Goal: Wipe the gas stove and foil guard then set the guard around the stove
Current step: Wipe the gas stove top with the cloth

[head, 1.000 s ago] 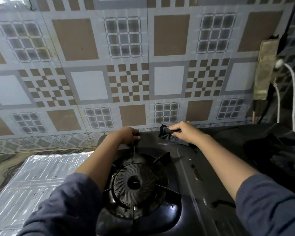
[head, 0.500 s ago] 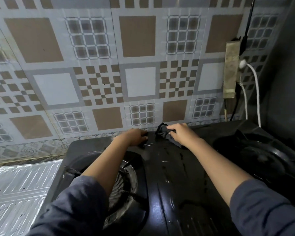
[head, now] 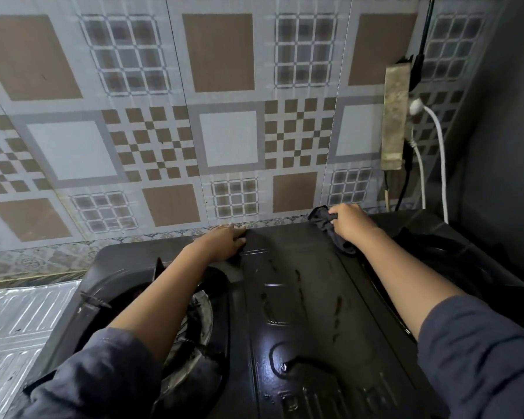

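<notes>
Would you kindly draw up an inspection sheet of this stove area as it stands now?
Surface: gas stove top is black and glossy, with wet streaks down its middle panel.
Job's things: foil guard lies flat left of the stove, not set around it; dark cloth is at the stove's rear edge.
Clutter: nothing seen.
Hands: left hand rests on the stove's rear, beyond the left burner; right hand grips the cloth.
Cables: white cables and a black cable meet a grimy power strip on the wall.
Surroundings: patterned tiled wall behind; dark panel at right.
</notes>
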### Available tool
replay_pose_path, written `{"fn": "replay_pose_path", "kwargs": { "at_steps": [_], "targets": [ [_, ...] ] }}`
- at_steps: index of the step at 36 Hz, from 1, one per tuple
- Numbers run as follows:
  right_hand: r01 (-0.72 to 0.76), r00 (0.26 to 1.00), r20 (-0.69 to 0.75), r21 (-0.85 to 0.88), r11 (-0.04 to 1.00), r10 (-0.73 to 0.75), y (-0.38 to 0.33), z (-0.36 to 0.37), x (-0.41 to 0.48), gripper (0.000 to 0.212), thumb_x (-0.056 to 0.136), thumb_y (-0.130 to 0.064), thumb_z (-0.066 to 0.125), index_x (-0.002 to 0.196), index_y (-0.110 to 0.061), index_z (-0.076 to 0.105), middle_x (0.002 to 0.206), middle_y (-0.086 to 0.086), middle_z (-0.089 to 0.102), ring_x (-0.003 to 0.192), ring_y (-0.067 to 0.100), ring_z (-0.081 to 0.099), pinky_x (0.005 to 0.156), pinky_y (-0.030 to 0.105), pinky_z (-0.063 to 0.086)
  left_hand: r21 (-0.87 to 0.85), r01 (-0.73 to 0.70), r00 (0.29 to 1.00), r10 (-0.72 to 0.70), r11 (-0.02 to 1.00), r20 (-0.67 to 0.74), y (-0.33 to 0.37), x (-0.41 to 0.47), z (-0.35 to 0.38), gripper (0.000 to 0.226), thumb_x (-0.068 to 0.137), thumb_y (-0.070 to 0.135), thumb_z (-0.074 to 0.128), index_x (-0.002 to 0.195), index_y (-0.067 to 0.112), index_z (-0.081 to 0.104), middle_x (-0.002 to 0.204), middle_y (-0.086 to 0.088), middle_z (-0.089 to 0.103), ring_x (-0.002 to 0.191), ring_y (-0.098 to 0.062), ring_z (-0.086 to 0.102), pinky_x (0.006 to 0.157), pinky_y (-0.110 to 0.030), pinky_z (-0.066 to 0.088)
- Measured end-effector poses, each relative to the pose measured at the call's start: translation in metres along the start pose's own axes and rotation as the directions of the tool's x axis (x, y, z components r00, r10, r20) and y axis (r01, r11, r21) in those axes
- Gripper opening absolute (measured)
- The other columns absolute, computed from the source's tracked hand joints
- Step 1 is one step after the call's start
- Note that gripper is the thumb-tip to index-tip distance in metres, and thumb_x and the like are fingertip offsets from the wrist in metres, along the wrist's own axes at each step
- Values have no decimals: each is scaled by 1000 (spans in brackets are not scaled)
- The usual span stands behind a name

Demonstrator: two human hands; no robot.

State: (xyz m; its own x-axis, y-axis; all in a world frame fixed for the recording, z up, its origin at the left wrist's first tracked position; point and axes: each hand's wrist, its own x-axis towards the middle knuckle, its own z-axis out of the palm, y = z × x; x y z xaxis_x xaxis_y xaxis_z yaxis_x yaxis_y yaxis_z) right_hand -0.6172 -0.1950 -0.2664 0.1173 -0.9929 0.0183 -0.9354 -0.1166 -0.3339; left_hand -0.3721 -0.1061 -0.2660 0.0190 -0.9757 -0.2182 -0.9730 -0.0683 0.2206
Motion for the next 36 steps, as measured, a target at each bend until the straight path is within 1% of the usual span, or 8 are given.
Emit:
{"fn": "replay_pose_path", "kwargs": {
  "at_steps": [7, 11, 13, 15, 18, 21, 29, 36],
  "targets": [
    [-97, 994, -50, -95, 991, 92, 23, -11, 4, 35, 91, 3, 43, 123, -6, 54, 124, 19, 52, 106, 37, 55, 88, 42, 49, -21, 26, 1000, -27, 999, -11, -1, -3, 1, 50, 100, 34, 32, 147, 22, 23, 156, -13, 19, 143, -30, 21, 115, -41, 18],
    [-61, 998, 8, -95, 994, 62, 25, -12, 5, 39, 93, -1, 42, 133, -3, 39, 132, 19, 45, 116, 36, 48, 89, 41, 44, -29, 35, 999, -35, 999, -5, -1, -3, 2, 50, 100, 34, 31, 148, 23, 21, 157, -14, 15, 145, -30, 15, 117, -43, 14],
    [-3, 998, 68, -29, 1000, 5, 23, -12, 6, 45, 98, -11, 37, 142, -8, 26, 146, 18, 33, 130, 35, 38, 100, 41, 37, -31, 37, 999, -37, 999, -8, -2, -3, 3, 50, 100, 34, 31, 148, 23, 21, 157, -14, 15, 145, -30, 14, 117, -43, 14],
    [19, 989, 144, 32, 999, -24, 23, -11, 8, 51, 101, -27, 28, 149, -19, 11, 158, 8, 13, 144, 29, 17, 114, 42, 21, -27, 37, 999, -38, 999, -9, -3, -2, 4, 50, 100, 35, 31, 148, 23, 21, 157, -14, 15, 145, -30, 14, 118, -43, 14],
    [6, 977, 212, -6, 1000, -5, 26, -6, 12, 59, 99, -45, 22, 150, -23, 2, 160, 2, 0, 147, 24, 2, 119, 43, 9, -21, 49, 999, -49, 999, 1, -5, -1, 5, 51, 100, 38, 29, 148, 25, 18, 158, -12, 11, 146, -30, 8, 119, -47, 10],
    [-27, 980, 195, -45, 999, 35, 27, -1, 14, 58, 100, -40, 26, 150, -22, 2, 160, 3, 1, 147, 27, 4, 118, 43, 12, -10, 71, 997, -71, 997, 14, -11, -2, 7, 53, 99, 43, 27, 148, 29, 14, 158, -11, 7, 147, -30, 4, 119, -50, 7],
    [-68, 995, 72, 8, 998, 68, 3, 9, 2, 49, 101, -24, 32, 148, -18, 19, 157, 5, 19, 142, 29, 23, 112, 39, 27, 3, 111, 993, -111, 994, 40, -14, -8, 9, 55, 99, 46, 23, 149, 32, 6, 159, -8, -3, 147, -28, -5, 116, -53, 0],
    [86, 990, 107, 91, 992, -96, -49, 26, -30, 48, 101, -26, 33, 147, -24, 22, 156, 4, 23, 142, 27, 26, 111, 36, 28, 11, 105, 993, -105, 994, 54, -18, -10, 9, 56, 99, 46, 22, 149, 31, 2, 159, -7, -7, 146, -28, -8, 116, -54, -2]
  ]
}}
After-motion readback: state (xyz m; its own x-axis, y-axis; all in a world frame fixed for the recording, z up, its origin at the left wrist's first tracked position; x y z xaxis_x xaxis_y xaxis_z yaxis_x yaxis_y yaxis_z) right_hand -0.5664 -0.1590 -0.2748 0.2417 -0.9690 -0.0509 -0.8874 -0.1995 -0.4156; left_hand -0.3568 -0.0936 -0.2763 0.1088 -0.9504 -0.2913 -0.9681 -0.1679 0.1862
